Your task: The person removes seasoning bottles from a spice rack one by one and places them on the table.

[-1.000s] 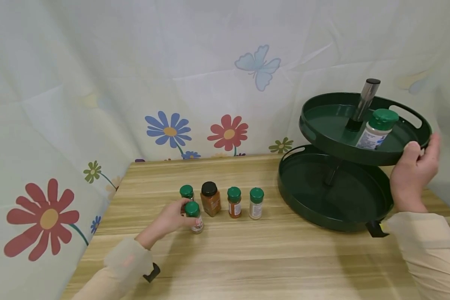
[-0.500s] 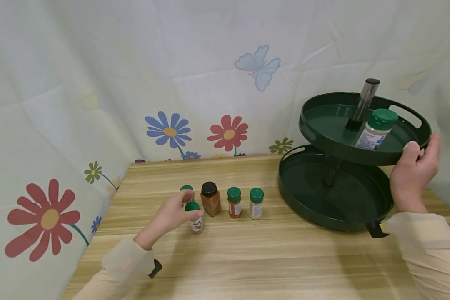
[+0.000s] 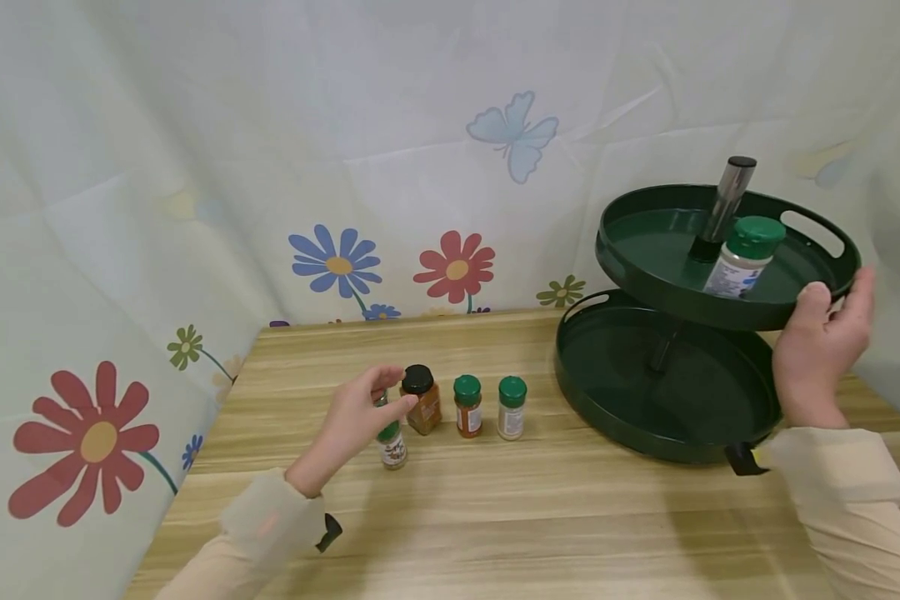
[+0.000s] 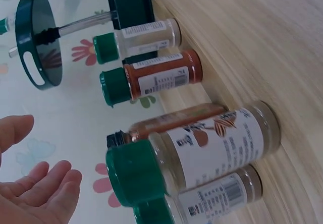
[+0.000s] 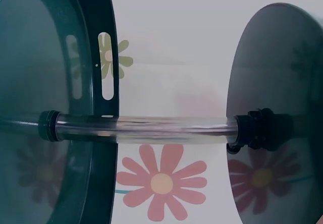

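Observation:
In the head view my left hand (image 3: pixel 348 423) hovers over a green-capped spice jar (image 3: pixel 393 452), thumb and fingers apart with nothing between them. The left wrist view has this jar (image 4: pixel 217 146) upright and apart from the fingers (image 4: pixel 55 188). Mostly hidden behind the hand is another green-capped jar (image 4: pixel 217 198). Close to the fingertips stands a black-capped jar of orange-brown spice (image 3: pixel 422 408). On the right, my right hand (image 3: pixel 821 358) grips the rim of a dark green two-tier tray (image 3: pixel 607 250), thumb at the front. One green-capped jar (image 3: pixel 742 258) sits on its upper tier.
To the right of the black-capped jar stand a green-capped jar of red spice (image 3: pixel 468 408) and a pale-filled one (image 3: pixel 512 410). The tray's metal pole (image 5: pixel 151 128) joins its tiers. A flowered curtain (image 3: pixel 420 125) hangs behind the wooden table (image 3: pixel 495 517).
My left hand has let go of the front spice jar, its fingers spreading as it moves up and right. The jar on the upper tier has shifted slightly left. The right hand keeps its grip.

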A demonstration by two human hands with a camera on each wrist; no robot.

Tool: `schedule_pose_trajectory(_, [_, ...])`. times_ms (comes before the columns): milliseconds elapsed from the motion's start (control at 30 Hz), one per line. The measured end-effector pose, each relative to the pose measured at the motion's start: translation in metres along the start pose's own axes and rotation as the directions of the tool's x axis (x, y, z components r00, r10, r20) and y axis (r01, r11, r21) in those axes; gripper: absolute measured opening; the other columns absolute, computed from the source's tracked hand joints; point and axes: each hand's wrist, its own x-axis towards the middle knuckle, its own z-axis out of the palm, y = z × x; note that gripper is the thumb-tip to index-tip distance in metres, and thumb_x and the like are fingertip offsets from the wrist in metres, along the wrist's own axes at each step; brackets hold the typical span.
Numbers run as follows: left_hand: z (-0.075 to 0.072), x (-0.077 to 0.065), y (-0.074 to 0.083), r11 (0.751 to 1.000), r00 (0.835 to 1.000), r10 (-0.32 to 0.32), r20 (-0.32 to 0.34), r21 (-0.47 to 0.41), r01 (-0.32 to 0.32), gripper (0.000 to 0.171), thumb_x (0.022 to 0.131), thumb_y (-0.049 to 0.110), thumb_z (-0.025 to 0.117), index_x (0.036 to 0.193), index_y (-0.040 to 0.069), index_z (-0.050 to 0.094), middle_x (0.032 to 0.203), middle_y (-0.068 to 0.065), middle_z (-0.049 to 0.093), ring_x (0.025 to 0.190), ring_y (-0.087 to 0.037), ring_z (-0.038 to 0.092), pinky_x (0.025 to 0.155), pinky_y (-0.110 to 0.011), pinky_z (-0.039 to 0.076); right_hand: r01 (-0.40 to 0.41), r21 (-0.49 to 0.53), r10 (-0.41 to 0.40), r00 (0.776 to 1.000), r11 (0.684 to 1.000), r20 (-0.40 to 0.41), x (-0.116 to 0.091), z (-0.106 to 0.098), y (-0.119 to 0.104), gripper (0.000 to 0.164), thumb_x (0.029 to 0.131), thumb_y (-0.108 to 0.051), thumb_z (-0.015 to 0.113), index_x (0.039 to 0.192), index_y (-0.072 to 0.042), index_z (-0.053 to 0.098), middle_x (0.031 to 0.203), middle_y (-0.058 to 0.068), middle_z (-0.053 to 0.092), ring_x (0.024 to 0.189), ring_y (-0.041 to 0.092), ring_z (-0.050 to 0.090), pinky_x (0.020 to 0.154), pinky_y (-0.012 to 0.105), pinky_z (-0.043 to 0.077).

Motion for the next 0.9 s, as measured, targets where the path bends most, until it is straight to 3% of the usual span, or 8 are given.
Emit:
schedule_pose_trajectory(200, [0.011, 0.005, 0.012, 0.999, 1.0, 0.012, -0.015, -0.043, -0.012, 0.039, 0.08, 0.022, 0.068, 0.113, 0.006, 0.055, 0.113, -0.009, 0.06, 0.106, -0.021, 0.054, 0.093, -0.039, 0.044, -0.011, -0.014, 0.011, 1.0, 1.0, -0.019, -0.005, 0.003, -0.003, 0.055, 0.09, -0.018, 0.03, 0.143, -0.011, 0.014, 0.149, -0.001, 0.015, 0.129, 0.001, 0.01, 0.102, 0.009, 0.006])
schedule_pose_trajectory(333, [0.019, 0.009, 0.021, 0.995, 0.999, 0.054, -0.003, -0.085, -0.054, 0.037, 0.081, 0.022, 0.067, 0.112, 0.006, 0.055, 0.112, -0.011, 0.06, 0.106, -0.022, 0.054, 0.092, -0.04, 0.044, -0.009, -0.011, 0.009, 1.0, 1.0, -0.026, -0.007, 0.006, -0.003, 0.056, 0.091, -0.019, 0.03, 0.143, -0.01, 0.013, 0.15, -0.001, 0.013, 0.129, 0.0, 0.009, 0.103, 0.01, 0.005])
schedule_pose_trajectory(567, [0.032, 0.012, 0.034, 0.992, 0.996, 0.094, 0.008, -0.088, -0.093, 0.034, 0.082, 0.023, 0.066, 0.11, 0.008, 0.056, 0.112, -0.008, 0.061, 0.106, -0.021, 0.055, 0.091, -0.04, 0.045, -0.018, -0.014, 0.017, 0.999, 1.0, -0.042, -0.008, 0.009, 0.0, 0.058, 0.091, -0.023, 0.032, 0.143, -0.012, 0.009, 0.151, -0.002, 0.009, 0.13, -0.001, 0.006, 0.102, 0.008, 0.002])
schedule_pose_trajectory(767, [0.037, 0.012, 0.035, 0.987, 0.992, 0.128, 0.003, -0.104, -0.127, 0.032, 0.081, 0.021, 0.067, 0.108, 0.009, 0.057, 0.112, -0.011, 0.062, 0.105, -0.022, 0.056, 0.089, -0.042, 0.046, -0.013, -0.017, 0.013, 1.0, 1.0, -0.028, -0.008, 0.01, 0.002, 0.06, 0.091, -0.026, 0.033, 0.144, -0.013, 0.007, 0.151, -0.002, 0.006, 0.131, 0.0, 0.003, 0.101, 0.008, 0.001])
schedule_pose_trajectory(900, [0.035, 0.009, 0.033, 0.986, 0.992, 0.123, -0.007, -0.109, -0.123, 0.031, 0.081, 0.019, 0.067, 0.108, 0.009, 0.057, 0.111, -0.01, 0.062, 0.104, -0.023, 0.056, 0.089, -0.041, 0.046, -0.027, -0.033, 0.028, 0.999, 0.999, 0.03, -0.007, 0.004, -0.001, 0.059, 0.092, -0.025, 0.032, 0.144, -0.015, 0.005, 0.151, -0.004, 0.003, 0.132, 0.0, 0.001, 0.102, 0.01, 0.0])
